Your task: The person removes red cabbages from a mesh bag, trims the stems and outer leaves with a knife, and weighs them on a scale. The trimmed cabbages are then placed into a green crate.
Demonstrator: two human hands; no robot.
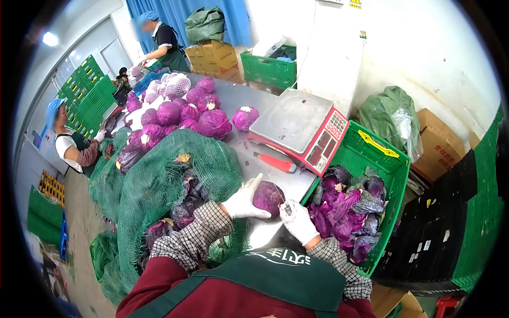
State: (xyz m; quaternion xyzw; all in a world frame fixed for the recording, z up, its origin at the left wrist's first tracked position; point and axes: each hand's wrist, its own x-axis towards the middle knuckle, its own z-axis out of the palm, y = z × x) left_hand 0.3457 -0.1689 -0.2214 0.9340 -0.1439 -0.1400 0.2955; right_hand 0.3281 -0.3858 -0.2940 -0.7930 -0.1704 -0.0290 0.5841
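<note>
My left hand (pixel 243 201), in a white glove, grips a red cabbage (pixel 268 196) against the steel table (pixel 249 103). My right hand (pixel 298 221), also gloved, holds a small knife (pixel 287 207) with its blade at the cabbage's right side. Just right of my hands a green crate (pixel 371 146) holds a heap of trimmed purple leaves (pixel 347 209). To my left a green net sack (pixel 159 180) bulges with more cabbages.
A red weighing scale (pixel 298 127) and a red-handled knife (pixel 274 162) lie beyond my hands. Several trimmed cabbages (pixel 183 114) are piled farther back. Two people in blue caps work at the far left. Cardboard boxes, green bags and stacked crates line the walls.
</note>
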